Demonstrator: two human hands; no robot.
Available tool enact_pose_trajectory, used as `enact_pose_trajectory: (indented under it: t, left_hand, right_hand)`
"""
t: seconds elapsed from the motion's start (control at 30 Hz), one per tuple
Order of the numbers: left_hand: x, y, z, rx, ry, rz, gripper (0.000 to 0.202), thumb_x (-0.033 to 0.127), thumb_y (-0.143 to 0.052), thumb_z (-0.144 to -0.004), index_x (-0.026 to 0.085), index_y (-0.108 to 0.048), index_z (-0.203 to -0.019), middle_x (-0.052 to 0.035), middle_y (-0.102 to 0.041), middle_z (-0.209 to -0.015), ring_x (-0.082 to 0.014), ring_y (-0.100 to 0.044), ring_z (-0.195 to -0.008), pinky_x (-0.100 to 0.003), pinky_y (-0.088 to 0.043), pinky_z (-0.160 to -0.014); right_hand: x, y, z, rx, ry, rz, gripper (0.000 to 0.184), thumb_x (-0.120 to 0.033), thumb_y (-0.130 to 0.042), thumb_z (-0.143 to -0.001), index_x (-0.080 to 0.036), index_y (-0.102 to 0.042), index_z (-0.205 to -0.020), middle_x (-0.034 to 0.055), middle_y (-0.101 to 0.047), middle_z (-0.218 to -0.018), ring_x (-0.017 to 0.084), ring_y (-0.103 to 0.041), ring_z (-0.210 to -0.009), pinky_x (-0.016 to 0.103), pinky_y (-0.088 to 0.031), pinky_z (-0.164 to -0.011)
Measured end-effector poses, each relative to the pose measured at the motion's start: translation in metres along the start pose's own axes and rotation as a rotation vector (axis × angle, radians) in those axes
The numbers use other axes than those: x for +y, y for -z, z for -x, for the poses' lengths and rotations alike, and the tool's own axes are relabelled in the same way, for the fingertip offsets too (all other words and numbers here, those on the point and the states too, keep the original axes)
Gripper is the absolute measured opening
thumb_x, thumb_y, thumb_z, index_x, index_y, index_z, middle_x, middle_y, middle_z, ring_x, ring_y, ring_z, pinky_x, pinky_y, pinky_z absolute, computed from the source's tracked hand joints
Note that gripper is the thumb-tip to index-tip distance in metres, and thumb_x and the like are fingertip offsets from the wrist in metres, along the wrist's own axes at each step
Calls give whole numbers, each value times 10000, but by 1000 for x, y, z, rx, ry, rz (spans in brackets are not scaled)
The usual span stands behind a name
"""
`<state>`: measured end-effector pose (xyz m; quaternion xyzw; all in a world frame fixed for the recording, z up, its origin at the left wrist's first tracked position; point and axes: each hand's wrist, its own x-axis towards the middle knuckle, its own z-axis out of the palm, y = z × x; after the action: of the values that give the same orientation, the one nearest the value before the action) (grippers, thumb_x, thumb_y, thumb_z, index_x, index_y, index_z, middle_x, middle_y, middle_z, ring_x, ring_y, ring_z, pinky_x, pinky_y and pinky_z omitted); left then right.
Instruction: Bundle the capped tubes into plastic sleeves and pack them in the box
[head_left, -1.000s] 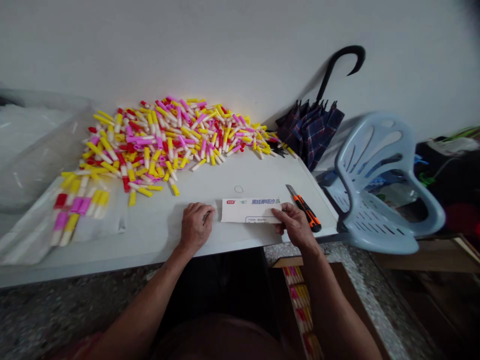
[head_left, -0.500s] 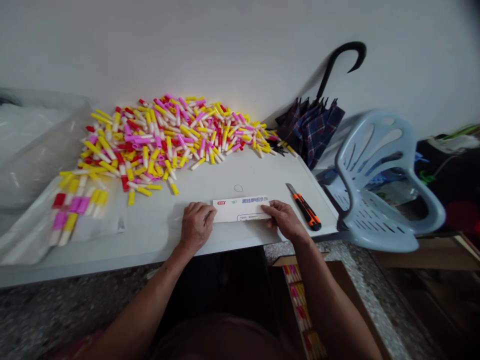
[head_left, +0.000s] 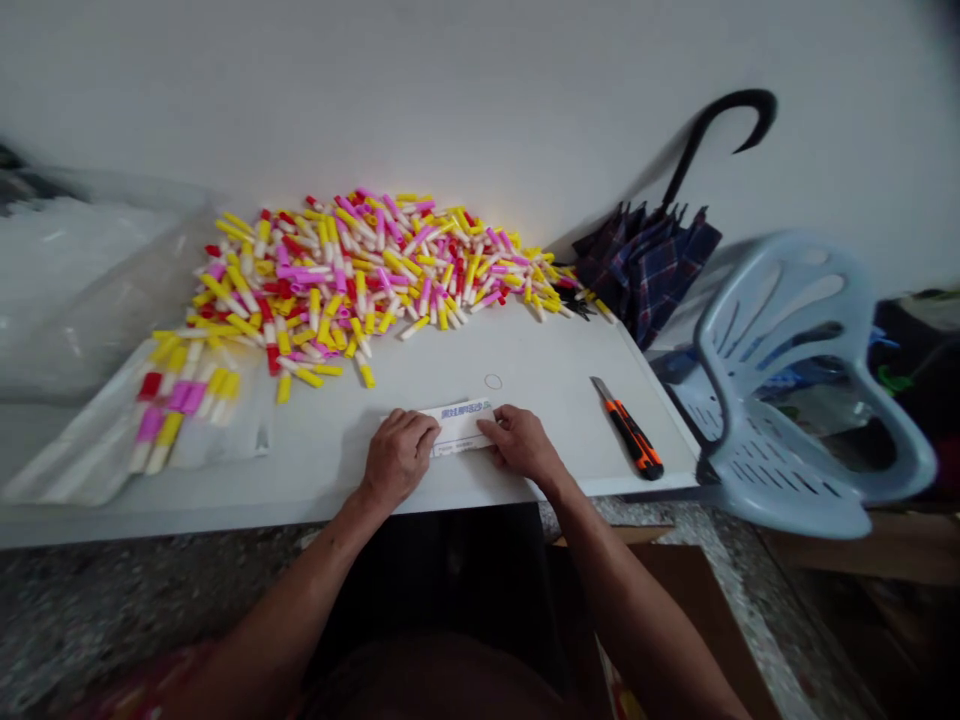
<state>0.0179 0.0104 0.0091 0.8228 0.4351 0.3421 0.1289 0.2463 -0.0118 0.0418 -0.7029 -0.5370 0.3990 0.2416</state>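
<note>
1. The white table (head_left: 555, 380) bears everything in hand; its left end lies under cloudy plastic sheeting (head_left: 90, 330), whose contents are hard to make out.
2. The heap of two-tone plastic tubes (head_left: 375, 265), in yellow, pink, red and white, lies loose along the wall, so most of the sorting looks undone.
3. The cardboard box (head_left: 705, 600) below the table is cut off by the lower edge and partly covered by the right forearm; only a sliver of its coloured contents shows.
4. A few tubes lie grouped at a clear plastic bag (head_left: 244, 435) on the left; whether all are inside it I cannot tell.
5. The left hand (head_left: 397, 455) and right hand (head_left: 521, 440) pinch opposite ends of a printed card (head_left: 457, 430) near the table's front edge. Fingers cover its ends; its fine print is unreadable.
6. The orange-and-black utility knife (head_left: 634, 440) lies unheld, blade showing.
7. A thin ring (head_left: 493, 376) beyond the card could be a band or a drawn mark.
</note>
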Motion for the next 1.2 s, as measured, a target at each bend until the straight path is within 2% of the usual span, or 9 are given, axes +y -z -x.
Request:
enact_pose_trajectory:
  t: [0.13, 0.3, 0.43, 0.53, 0.63, 0.73, 0.87, 1.0, 1.2]
  left_hand:
    - [-1, 0, 5, -59, 64, 32, 169, 234, -565, -1035, 211, -685, -917, -37, -726, -919, -217, -619, -916, -380, -474, -873]
    - [4, 1, 2, -133, 78, -45, 115, 287, -642, -1003, 226, -737, -983, -43, -728, -944, -237, -604, -967, -409, -455, -859]
    - [2, -2, 3, -154, 82, -83, 207, 258, -612, -1011, 218, -727, -844, -43, -710, -892, -234, -605, -955, -417, -443, -849]
    - [-2, -8, 5, -145, 70, -88, 221, 225, -587, -1012, 211, -712, -830, -46, -715, -898, -238, -607, -965, -421, -445, -858]
    - [-6, -13, 7, -133, 66, -81, 177, 229, -577, -1015, 211, -722, -915, -56, -733, -962, -249, -609, -988, -425, -449, -858]
    - [-7, -14, 8, -120, 61, -68, 183, 235, -572, -1019, 210, -712, -905, -54, -729, -955, -251, -609, -997, -421, -450, -863]
    - [-5, -8, 7, -106, 60, -15, 208, 205, -581, -1015, 214, -683, -835, -33, -710, -907, -234, -598, -978, -405, -439, -861]
    - [-5, -2, 6, -97, 71, 53, 214, 223, -561, -1035, 221, -702, -873, -30, -720, -928, -234, -581, -958, -406, -434, -865]
    - [-5, 1, 4, -103, 60, 81, 244, 241, -531, -1054, 214, -716, -897, -43, -722, -922, -229, -574, -909, -402, -445, -846]
  right_hand:
    - [-8, 11, 1, 88, 36, 494, 251, -435, -648, -965, -201, -712, -900, 88, -763, -835, 243, -703, -801, 307, -414, -666]
    - [-41, 8, -24, 165, 162, 497, 253, -439, -627, -986, -225, -742, -1060, 52, -781, -843, 216, -692, -756, 302, -409, -679]
    - [-99, -37, -59, 116, 364, 501, 271, -444, -621, -997, -212, -761, -1018, 70, -787, -898, 214, -699, -808, 304, -427, -717]
    - [-137, -80, -89, 55, 376, 597, 381, -537, -611, -990, -199, -761, -1081, 114, -786, -1031, 260, -707, -948, 326, -446, -774]
    - [-154, -111, -109, -24, 345, 690, 382, -521, -637, -958, -188, -756, -1101, 142, -773, -1100, 291, -701, -993, 347, -458, -785]
    - [-152, -118, -116, -48, 324, 667, 250, -402, -654, -933, -196, -767, -1020, 113, -777, -1041, 266, -695, -939, 328, -449, -754]
    - [-131, -89, -114, -86, 406, 446, 194, -349, -662, -921, -187, -759, -878, 57, -761, -870, 201, -659, -807, 295, -429, -712]
    - [-93, -28, -99, -4, 457, 200, 281, -467, -707, -898, -192, -762, -872, 30, -720, -814, 174, -621, -742, 287, -451, -710]
    - [-28, 61, -41, 167, 445, 283, 361, -532, -697, -939, -189, -774, -1021, -28, -571, -618, 129, -466, -558, 268, -365, -573]
